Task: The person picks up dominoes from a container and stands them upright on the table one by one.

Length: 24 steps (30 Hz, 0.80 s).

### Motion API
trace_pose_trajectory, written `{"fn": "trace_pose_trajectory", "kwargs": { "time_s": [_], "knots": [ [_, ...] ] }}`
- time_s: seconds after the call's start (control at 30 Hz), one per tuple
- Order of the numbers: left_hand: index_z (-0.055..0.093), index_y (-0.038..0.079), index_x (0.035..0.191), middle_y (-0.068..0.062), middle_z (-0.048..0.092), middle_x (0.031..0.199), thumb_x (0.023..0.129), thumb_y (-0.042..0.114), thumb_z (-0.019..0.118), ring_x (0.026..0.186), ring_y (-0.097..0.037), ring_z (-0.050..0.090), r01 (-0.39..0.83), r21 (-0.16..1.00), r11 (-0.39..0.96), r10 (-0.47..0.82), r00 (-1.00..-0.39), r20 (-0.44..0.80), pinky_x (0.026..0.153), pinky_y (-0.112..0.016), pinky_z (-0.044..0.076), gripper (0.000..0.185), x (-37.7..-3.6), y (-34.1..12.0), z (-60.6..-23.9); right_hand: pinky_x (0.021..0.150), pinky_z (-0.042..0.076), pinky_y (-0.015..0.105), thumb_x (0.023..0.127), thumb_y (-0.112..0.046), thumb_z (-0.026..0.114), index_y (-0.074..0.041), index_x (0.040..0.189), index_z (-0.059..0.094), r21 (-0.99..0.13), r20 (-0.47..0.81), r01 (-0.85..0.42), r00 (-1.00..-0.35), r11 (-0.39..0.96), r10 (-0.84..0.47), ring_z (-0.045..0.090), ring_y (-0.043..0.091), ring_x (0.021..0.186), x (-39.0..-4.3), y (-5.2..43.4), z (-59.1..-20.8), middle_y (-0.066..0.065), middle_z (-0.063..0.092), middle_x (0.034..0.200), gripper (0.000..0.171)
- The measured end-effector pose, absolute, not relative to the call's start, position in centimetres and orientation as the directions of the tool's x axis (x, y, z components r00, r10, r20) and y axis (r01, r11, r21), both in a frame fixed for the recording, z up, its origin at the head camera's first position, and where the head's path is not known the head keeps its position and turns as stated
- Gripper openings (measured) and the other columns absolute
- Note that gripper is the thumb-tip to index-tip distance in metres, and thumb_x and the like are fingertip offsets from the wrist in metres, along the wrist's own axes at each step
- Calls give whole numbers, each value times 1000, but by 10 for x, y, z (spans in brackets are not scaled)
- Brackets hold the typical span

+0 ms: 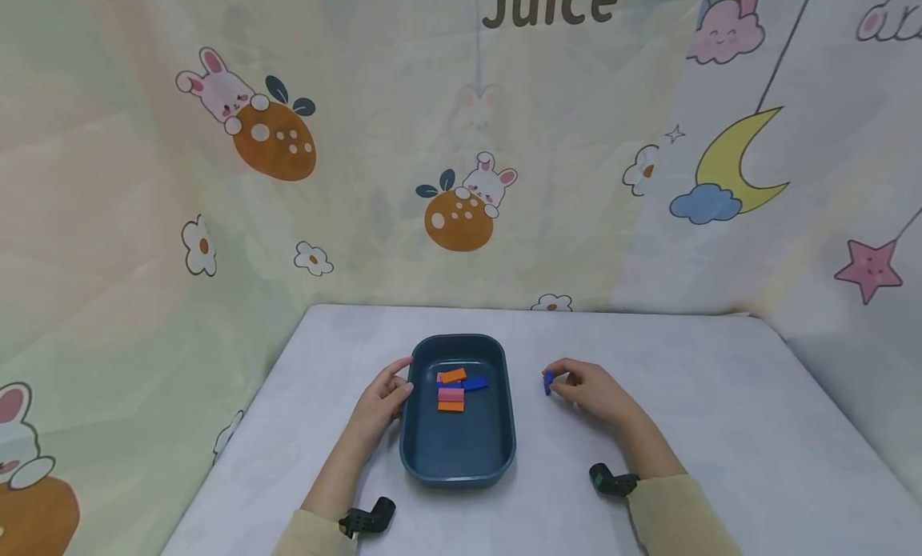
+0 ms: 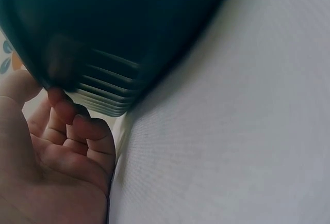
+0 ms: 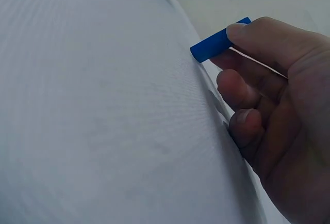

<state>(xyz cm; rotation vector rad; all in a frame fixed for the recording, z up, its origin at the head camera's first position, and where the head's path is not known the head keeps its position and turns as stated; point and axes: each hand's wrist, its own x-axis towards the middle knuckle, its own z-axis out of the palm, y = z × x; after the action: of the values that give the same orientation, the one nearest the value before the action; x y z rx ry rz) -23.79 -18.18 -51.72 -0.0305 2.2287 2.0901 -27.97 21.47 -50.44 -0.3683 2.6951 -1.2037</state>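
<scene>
Judging by the tray (image 1: 458, 460) near the table's (image 1: 720, 428) front edge, five blocks (image 1: 451, 388) are already loaded; one blue block (image 1: 548, 382) (pinched in the right hand (image 1: 594, 392)) is left outside, while the left hand (image 1: 382, 404) grasps the tray's rim.

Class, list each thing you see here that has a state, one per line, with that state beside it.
left hand: grips the tray's left rim.
right hand: pinches a blue block.
blue block: held, low over the table, outside the tray.
tray: flat on the table, holding blocks.
blocks in tray: orange, pink and blue, lying clustered.
</scene>
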Motion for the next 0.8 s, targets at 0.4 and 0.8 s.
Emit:
{"fn": "trace_pose_trajectory", "kwargs": {
  "time_s": [0.4, 0.8],
  "knots": [
    [52, 33, 139, -10, 58, 98, 96, 30, 64, 77, -21, 56, -80, 993, 82, 32, -996, -83, 70, -27, 51, 45, -236, -182, -517, 62, 48, 32, 90, -35, 71, -27, 124, 64, -744, -85, -119, -959, 658, -269, 56, 20, 71, -276, 217, -500, 2, 62, 88, 36],
    [53, 35, 138, -8, 58, 95, 94, 33, 66, 75, -21, 55, -75, 994, 82, 24, -997, -77, 69, -27, 49, 45, -238, -180, -515, 68, 50, 40, 92, -45, 65, -26, 125, 63, -754, 10, -243, -933, 610, -359, 59, 23, 71, -295, 197, -449, 4, 66, 107, 38]
  ]
}}
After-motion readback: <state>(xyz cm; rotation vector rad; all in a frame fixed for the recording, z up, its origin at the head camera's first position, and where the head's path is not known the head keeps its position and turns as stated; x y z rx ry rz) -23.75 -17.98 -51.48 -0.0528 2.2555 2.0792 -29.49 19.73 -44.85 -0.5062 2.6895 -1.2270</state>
